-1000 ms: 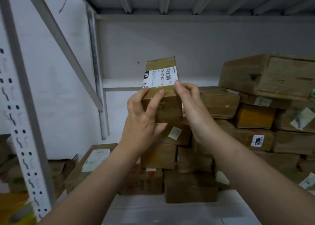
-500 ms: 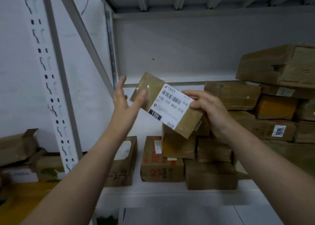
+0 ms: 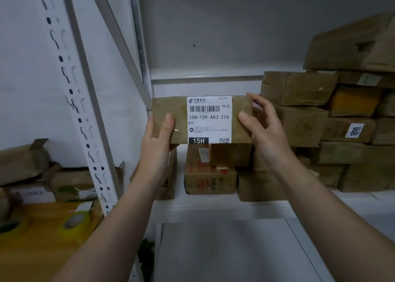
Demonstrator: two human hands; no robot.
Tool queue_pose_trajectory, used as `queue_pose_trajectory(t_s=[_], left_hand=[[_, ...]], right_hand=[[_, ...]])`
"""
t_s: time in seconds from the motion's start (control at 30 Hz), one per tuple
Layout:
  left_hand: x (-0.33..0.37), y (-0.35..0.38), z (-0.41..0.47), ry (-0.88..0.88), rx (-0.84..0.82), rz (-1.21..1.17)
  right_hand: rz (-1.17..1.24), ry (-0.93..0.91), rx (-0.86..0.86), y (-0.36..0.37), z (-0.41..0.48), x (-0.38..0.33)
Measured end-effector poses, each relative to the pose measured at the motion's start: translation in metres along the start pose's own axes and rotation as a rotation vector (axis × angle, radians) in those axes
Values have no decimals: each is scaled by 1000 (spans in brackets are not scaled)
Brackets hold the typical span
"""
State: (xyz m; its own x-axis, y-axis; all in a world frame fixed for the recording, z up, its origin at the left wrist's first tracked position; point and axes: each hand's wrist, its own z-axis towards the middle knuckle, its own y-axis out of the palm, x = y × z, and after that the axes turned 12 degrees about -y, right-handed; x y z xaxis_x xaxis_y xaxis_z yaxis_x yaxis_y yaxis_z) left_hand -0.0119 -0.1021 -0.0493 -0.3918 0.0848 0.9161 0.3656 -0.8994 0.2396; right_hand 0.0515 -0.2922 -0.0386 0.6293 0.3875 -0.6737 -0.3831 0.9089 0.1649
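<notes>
A white metal shelving rack (image 3: 213,209) is filling the view, its perforated upright post (image 3: 71,96) slanting down the left side. A stack of brown cardboard parcels (image 3: 299,87) is sitting on the shelf board at the right and reaching toward the middle.

Both bare forearms are rising from the bottom corners and converging in front of the shelf. The left hand (image 3: 157,145) is gripping the left end of a flat, oblong brown cardboard parcel (image 3: 178,108), with its thumb (image 3: 168,121) pressing on the near face and the fingers wrapping out of sight behind. The right hand (image 3: 267,132) is holding the right end in the same way, its thumb (image 3: 245,117) lying on the front and its fingers curling round the edge.

The parcel is hanging in the air, clear of the shelf board, just in front of the left end of the stack. Its long axis is running level from left to right, and its broad face is turning toward the camera. A white shipping label (image 3: 209,119) with a barcode is sitting upright on that face, between the two thumbs, reading 15H-159-A03-210.
</notes>
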Motion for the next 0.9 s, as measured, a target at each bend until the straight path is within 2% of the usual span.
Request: queue_pose_trajectory(t_s=[0.23,0.3,0.37,0.47,0.57,0.67,0.73,0.8,0.9], left_hand=[[-10,-16,-6,8,5,137],[-13,-24,-2,24,-56,199],[-12,-31,-1,74,-170,303],[-5,-41,-4,166,-324,547],[-3,-42,-5,137,-236,479],[-6,-32,-7,40,-64,294],[-8,-28,-7,-40,-29,247],[-11,-32,-7,-110,-101,210],[-17,-44,-5,-139,-209,197]], right_hand=[[22,18,21,6,-8,2],[22,39,50,6,-5,2],[3,124,95,5,-1,1],[-91,362,97,2,6,-2],[-118,460,39,3,7,-8],[-158,347,-26,8,0,-5],[-253,192,-16,10,-6,-1],[-257,71,2,11,-10,4],[-252,31,58,8,-12,7]])
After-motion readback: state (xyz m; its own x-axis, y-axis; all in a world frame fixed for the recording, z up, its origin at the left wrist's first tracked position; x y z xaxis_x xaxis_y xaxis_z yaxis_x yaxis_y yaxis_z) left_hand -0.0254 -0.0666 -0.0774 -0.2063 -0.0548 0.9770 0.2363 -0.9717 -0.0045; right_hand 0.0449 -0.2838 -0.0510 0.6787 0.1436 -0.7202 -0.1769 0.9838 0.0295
